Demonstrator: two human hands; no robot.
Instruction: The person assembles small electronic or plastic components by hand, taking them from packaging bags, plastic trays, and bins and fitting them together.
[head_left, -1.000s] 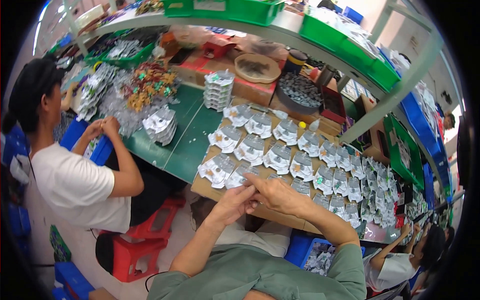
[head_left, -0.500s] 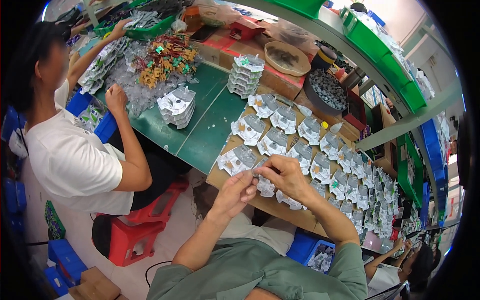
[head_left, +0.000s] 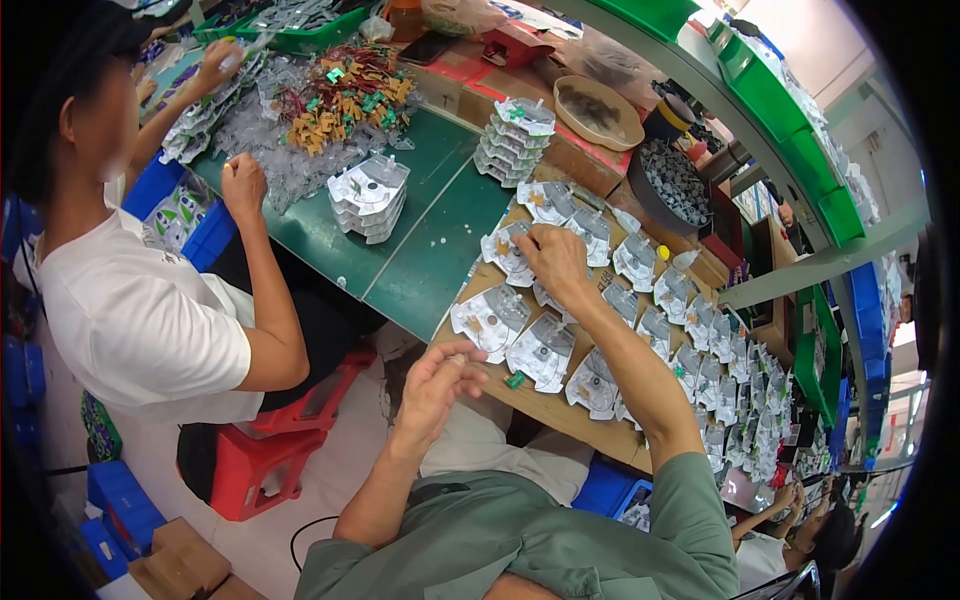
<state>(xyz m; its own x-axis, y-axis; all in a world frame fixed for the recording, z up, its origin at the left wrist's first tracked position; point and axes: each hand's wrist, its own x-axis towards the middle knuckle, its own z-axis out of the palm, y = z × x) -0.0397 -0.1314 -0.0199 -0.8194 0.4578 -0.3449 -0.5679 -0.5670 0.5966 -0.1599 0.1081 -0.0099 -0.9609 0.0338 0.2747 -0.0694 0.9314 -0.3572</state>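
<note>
Rows of white, fan-shaped plastic housings with grey clear parts lie on a brown cardboard sheet [head_left: 465,348] before me. My right hand [head_left: 558,262] is over one white housing [head_left: 508,252] in the left part of the rows. Its fingertips are pinched together at that housing, and whatever is between them is too small to make out. My left hand [head_left: 432,392] hovers at the near edge of the board, beside another housing [head_left: 490,320]. Its fingers are curled toward the thumb; something small may be in them. A small green piece [head_left: 515,380] lies at the board's near edge.
Two stacks of housings [head_left: 368,198] [head_left: 515,140] stand on the green table [head_left: 420,240]. Beyond lie wired orange connectors [head_left: 345,105] and clear parts. A round bin of grey pieces [head_left: 672,185] and a tan bowl [head_left: 600,112] stand behind. A co-worker [head_left: 150,320] sits at left.
My hands were together over the near housings. The right has moved away and forward to a housing in the left rows; the left has drawn slightly left and down. The view has shifted slightly.
</note>
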